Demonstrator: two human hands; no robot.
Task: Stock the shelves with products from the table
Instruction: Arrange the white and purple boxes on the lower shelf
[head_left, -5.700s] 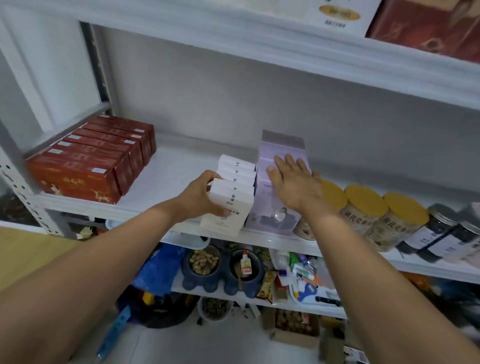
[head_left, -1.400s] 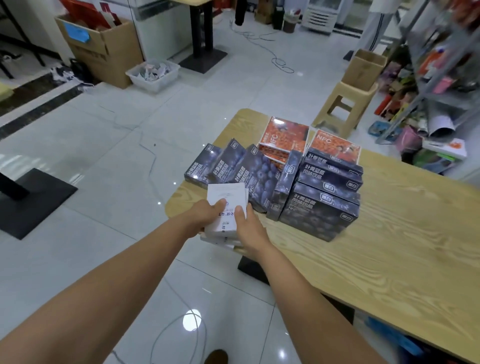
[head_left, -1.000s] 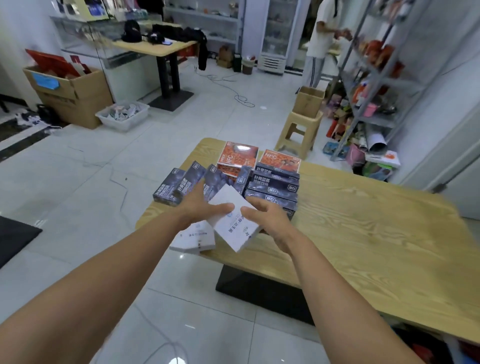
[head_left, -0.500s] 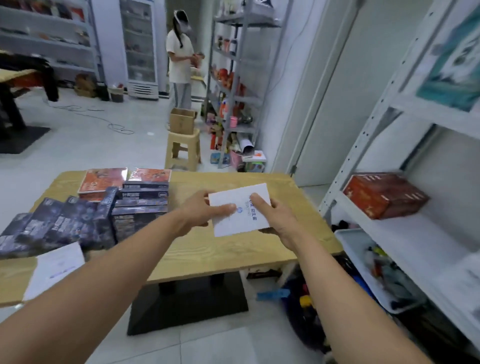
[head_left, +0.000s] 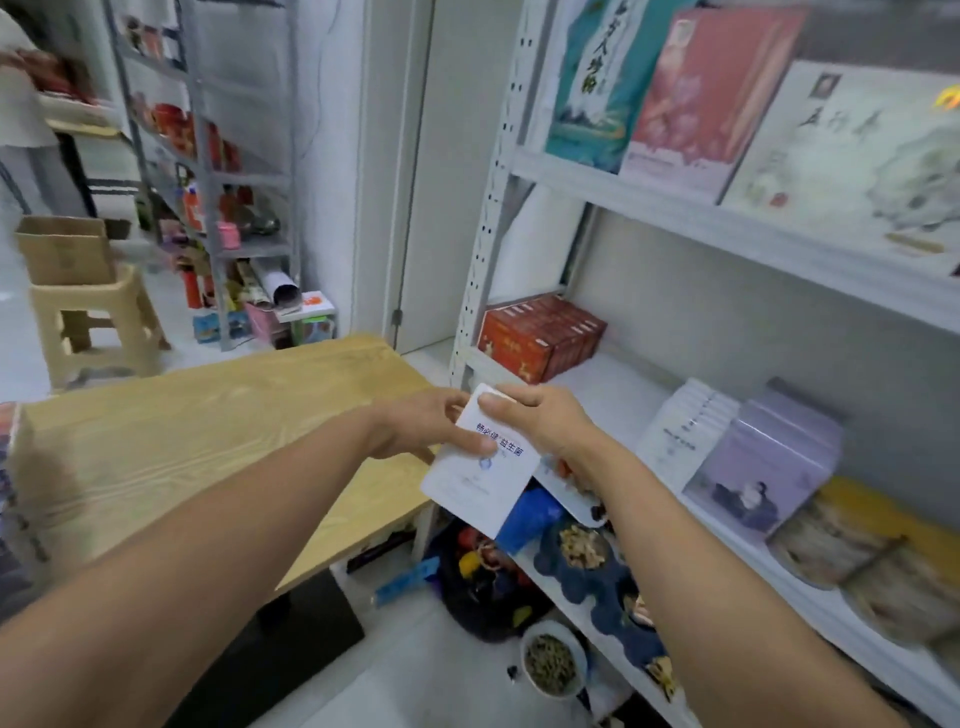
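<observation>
I see the white box (head_left: 480, 462) gripped in the air just before the shelf (head_left: 613, 395) edge. The left hand (head_left: 421, 426) pinches its side and the right hand (head_left: 540, 421) curls over its top. Below, a blue dish (head_left: 597, 577) holds brownish pieces and a floor bowl (head_left: 550, 662) holds greenish pellets.

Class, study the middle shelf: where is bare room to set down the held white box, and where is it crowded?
Bare shelf board lies between the red boxes and the row of white boxes. Rightward it is crowded: purple box and yellow-lidded jars side by side.
</observation>
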